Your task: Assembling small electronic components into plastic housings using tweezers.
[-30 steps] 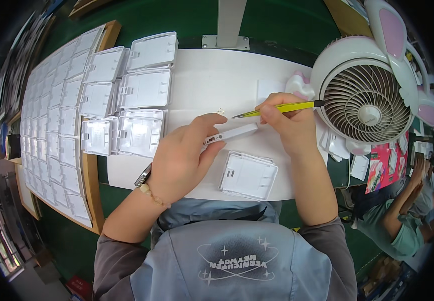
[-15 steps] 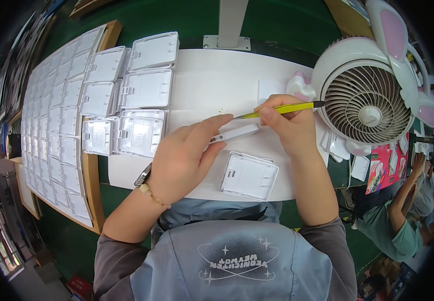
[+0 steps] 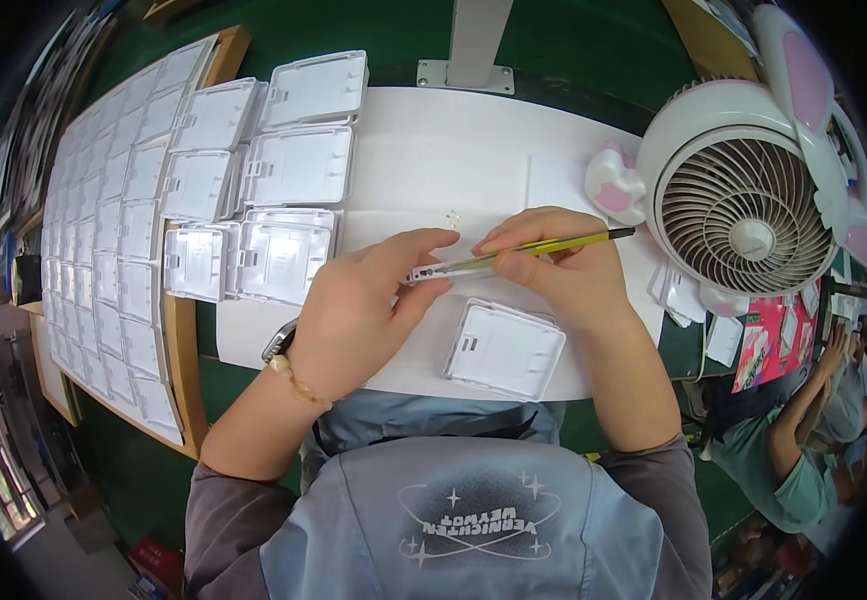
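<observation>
My left hand (image 3: 361, 305) grips a white plastic case part (image 3: 450, 270) between thumb and fingers, its narrow edge turned upward. My right hand (image 3: 568, 275) is closed around a slim yellow craft knife (image 3: 575, 242) with a black end. The knife's thin metal tip lies over the top edge of the case part, close to my left fingertips; whether it touches cannot be made out. Just in front of me, right of my left hand, a small stack of white plastic cases (image 3: 505, 350) rests on the white table. Small pale scraps (image 3: 452, 217) lie beyond my fingers.
Stacks of white cases (image 3: 298, 165) stand on the left, beside a wooden-edged board (image 3: 185, 370) covered with rows of them. A white fan (image 3: 748, 190) with pink-and-white ears stands at right. A metal post (image 3: 478, 45) rises behind the table. Another person (image 3: 788, 450) sits far right.
My right hand has moved slightly down and left, bringing the knife's tip along the case part's edge toward my left fingers. The case part stays in my left hand. The whole view has shifted slightly.
</observation>
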A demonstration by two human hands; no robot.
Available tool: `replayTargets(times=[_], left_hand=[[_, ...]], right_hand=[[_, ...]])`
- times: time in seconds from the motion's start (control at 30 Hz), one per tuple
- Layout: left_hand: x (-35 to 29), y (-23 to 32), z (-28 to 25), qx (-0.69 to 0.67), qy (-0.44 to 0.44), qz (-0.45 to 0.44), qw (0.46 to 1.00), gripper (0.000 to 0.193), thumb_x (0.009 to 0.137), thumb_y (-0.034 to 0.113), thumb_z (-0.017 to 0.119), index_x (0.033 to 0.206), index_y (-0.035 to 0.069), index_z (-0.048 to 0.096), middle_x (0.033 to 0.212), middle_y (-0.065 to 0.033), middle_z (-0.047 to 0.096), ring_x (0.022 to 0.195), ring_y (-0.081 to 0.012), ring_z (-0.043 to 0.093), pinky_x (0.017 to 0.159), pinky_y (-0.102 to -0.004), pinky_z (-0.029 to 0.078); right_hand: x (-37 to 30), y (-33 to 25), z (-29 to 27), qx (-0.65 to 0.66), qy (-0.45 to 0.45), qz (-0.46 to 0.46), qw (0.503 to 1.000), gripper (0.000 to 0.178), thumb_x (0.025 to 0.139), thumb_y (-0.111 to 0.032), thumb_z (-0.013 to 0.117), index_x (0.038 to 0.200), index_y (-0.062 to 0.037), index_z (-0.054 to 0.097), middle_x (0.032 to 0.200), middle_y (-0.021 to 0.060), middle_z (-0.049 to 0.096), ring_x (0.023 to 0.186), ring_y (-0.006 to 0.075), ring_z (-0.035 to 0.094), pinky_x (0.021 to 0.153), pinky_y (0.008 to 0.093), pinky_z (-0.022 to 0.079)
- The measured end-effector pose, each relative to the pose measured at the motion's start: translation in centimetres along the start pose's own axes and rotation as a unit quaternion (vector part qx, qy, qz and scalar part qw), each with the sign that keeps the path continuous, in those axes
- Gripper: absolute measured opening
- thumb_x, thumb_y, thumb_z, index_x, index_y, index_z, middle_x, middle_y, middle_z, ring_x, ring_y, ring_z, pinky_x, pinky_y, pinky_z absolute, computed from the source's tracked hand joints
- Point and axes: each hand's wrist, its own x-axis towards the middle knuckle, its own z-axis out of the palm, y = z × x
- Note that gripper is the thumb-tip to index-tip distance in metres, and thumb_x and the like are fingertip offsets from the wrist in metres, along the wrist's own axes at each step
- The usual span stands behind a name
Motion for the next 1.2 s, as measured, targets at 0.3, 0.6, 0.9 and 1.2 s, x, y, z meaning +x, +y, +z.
replayTargets(times=[0.3,0.6,0.9,1.2], left_hand=[[0.1,0.1,-0.1,0.026,0.007,0.023,0.999,0.025,0.087,0.012,0.070,0.111,0.005,0.069,0.094,-0.0148,0.071,0.076,-0.0302,0.069,0.066,-0.0362,0.055],[1.0,1.2,-2.1,0.047,-0.081,0.022,0.995,0.021,0.088,0.011,0.066,0.107,0.004,0.071,0.091,-0.0171,0.070,0.081,-0.0349,0.067,0.072,-0.0397,0.053],[5.4,2.1,-5.7,0.038,-0.284,-0.016,0.958,0.021,0.088,0.011,0.062,0.101,-0.001,0.073,0.089,-0.0192,0.070,0.078,-0.0314,0.066,0.073,-0.0369,0.052],[6.5,1.9,-5.9,0.000,-0.332,-0.071,0.941,0.019,0.086,0.011,0.068,0.098,-0.002,0.075,0.082,-0.0140,0.072,0.074,-0.0189,0.066,0.071,-0.0304,0.053]], right_hand=[[0.1,-0.2,0.2,-0.023,0.002,-0.017,1.000,0.015,0.080,-0.006,0.079,0.093,-0.0006,0.076,0.094,0.0107,0.072,0.085,0.0157,0.065,0.075,0.0264,0.049],[0.7,0.6,-0.2,-0.050,-0.017,-0.134,0.990,0.014,0.076,-0.002,0.079,0.089,-0.0011,0.076,0.091,0.0125,0.074,0.083,0.0197,0.069,0.074,0.0286,0.054],[1.2,1.2,-0.8,-0.066,-0.050,-0.157,0.984,0.014,0.073,-0.003,0.081,0.087,-0.0007,0.076,0.090,0.0124,0.074,0.081,0.0206,0.069,0.070,0.0295,0.053],[1.4,1.5,-1.1,-0.084,-0.067,-0.187,0.976,0.017,0.073,-0.003,0.082,0.090,-0.0056,0.077,0.089,0.0075,0.074,0.082,0.0179,0.069,0.071,0.0286,0.054]])
